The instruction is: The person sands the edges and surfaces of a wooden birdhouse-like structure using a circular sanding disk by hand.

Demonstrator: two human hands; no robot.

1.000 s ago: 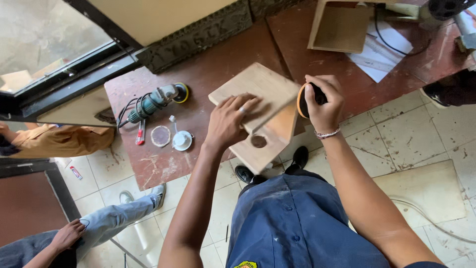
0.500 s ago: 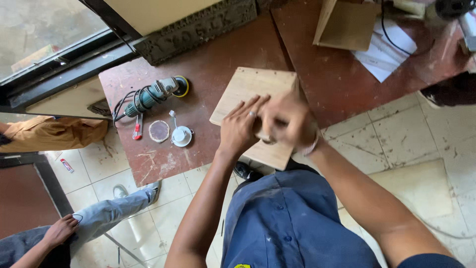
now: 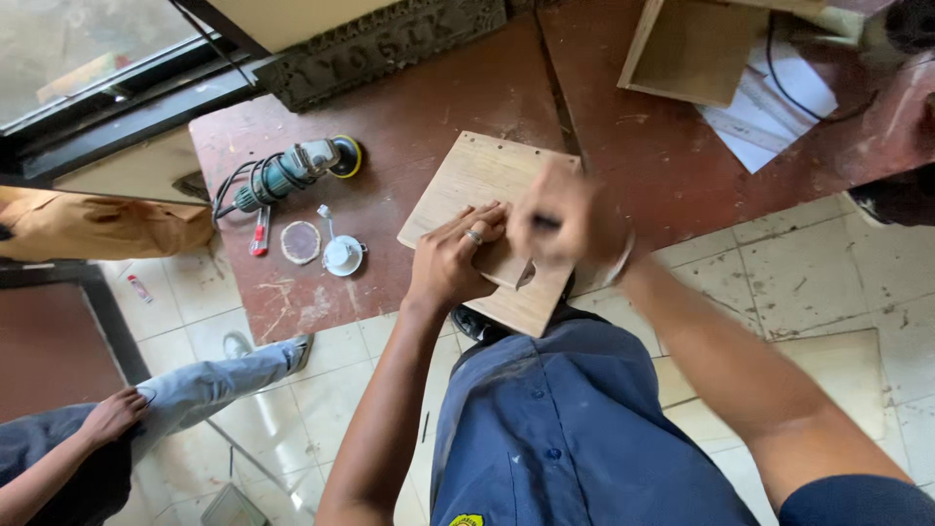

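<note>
Here, wooden board [image 3: 474, 185] under left grip [image 3: 450, 259]

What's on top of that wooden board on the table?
Both hands rest on the board: the left hand lies flat, and the blurred right hand is beside it. Whatever the right hand holds is hidden.

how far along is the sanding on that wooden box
Done: the wooden box is assembled, with a round hole cut in one panel. In hand: the left hand steadies it while the blurred right hand rubs over it. Left: cannot tell how smooth it is; the angle grinder lies unused.
</note>
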